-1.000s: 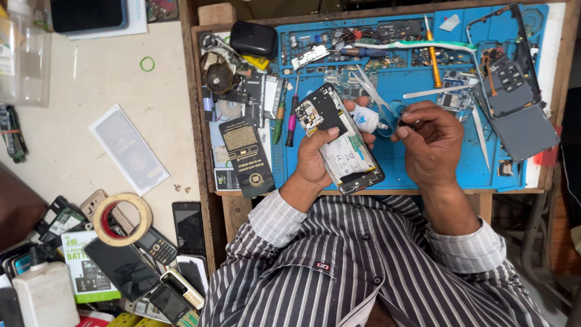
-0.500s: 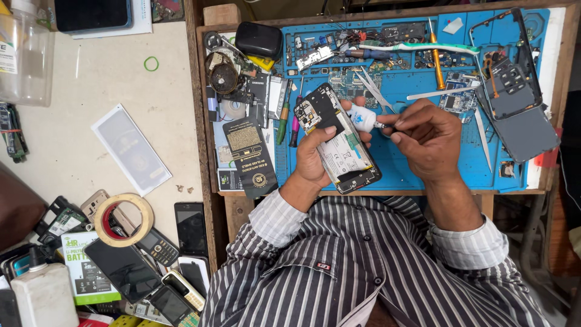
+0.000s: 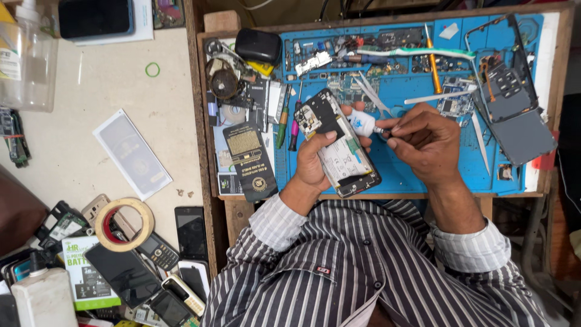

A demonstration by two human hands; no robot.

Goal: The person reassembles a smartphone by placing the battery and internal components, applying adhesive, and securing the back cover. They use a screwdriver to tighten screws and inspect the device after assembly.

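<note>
Over the blue mat's near edge on the surface, the left hand (image 3: 315, 160) cradles an opened phone (image 3: 340, 145) in a closed grip while the right hand (image 3: 423, 142) pinches a small white tool (image 3: 365, 124) at its upper edge, apparently mid-repair, calling for steady placement.

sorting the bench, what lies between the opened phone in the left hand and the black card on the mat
In the head view, the green and pink screwdrivers lie between the opened phone and the black card.

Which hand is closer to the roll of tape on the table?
Left. The left hand, holding the opened phone, lies nearer the tape roll; the right hand is farther across.
</note>
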